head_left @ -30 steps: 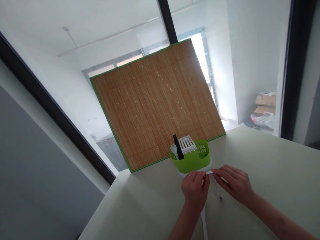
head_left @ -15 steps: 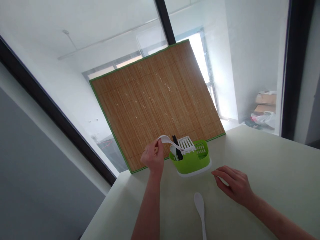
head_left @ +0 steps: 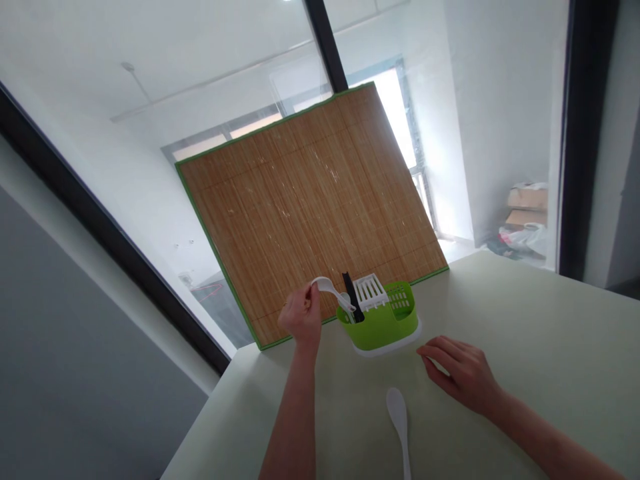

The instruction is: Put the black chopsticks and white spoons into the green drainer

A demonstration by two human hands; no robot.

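My left hand (head_left: 302,315) pinches the bowl end of a white spoon (head_left: 327,285), whose handle slopes down to the right. The handle's tip overlaps the left compartment of a green caddy (head_left: 380,332); whether it is inside I cannot tell. A black strip-like item (head_left: 353,297) stands in that compartment, beside a pale item partly hidden by the spoon. Across the caddy's middle leans a white slotted rack (head_left: 370,291). My right hand (head_left: 460,372) hovers right of the caddy, thumb and fingertips together, nothing visible in them. Another white spoon (head_left: 397,410) lies in front on the table.
The pale table (head_left: 530,340) extends to the right. Behind the caddy, a bamboo mat (head_left: 310,207) with green edging leans against a glass wall. Cardboard boxes (head_left: 527,198) and a plastic bag are beyond the glass.
The held spoon's handle has dropped and shifted left, from over the rack side to the left compartment's opening. My right hand is nearly still. The whole view has shifted slightly.
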